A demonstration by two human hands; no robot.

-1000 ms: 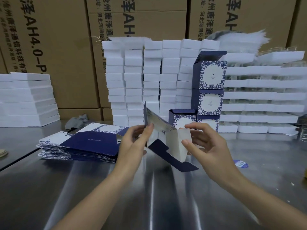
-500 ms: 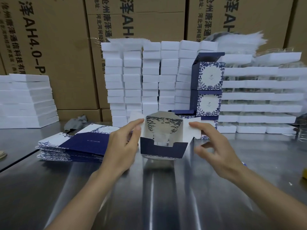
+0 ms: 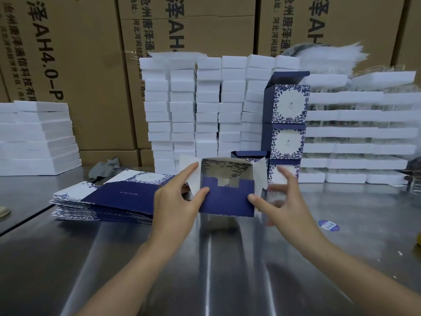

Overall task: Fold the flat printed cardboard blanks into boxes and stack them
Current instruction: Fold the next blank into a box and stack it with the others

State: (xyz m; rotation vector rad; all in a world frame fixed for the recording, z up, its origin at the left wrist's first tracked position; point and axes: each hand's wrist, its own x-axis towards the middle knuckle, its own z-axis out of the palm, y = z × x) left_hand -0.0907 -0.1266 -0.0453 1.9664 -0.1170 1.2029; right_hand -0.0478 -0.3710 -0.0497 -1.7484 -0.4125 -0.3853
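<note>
Box end being closed on a steel worktop, with many blanks left to fold

The half-folded box is gripped at its left side by the left hand, thumb on the navy flap, forefinger laid along a white side flap; the right hand is spread, thumb tip pressed to the flap's right edge, fingers blurred; the box is kept between the hands, low at the worktop; finished boxes are stacked just behind, against white foam blocks; a thick pile of flat blanks lies to the left, so most of the work is judged undone; since half a second ago the navy flap has been raised across the opening and both thumbs brought onto it.
</note>
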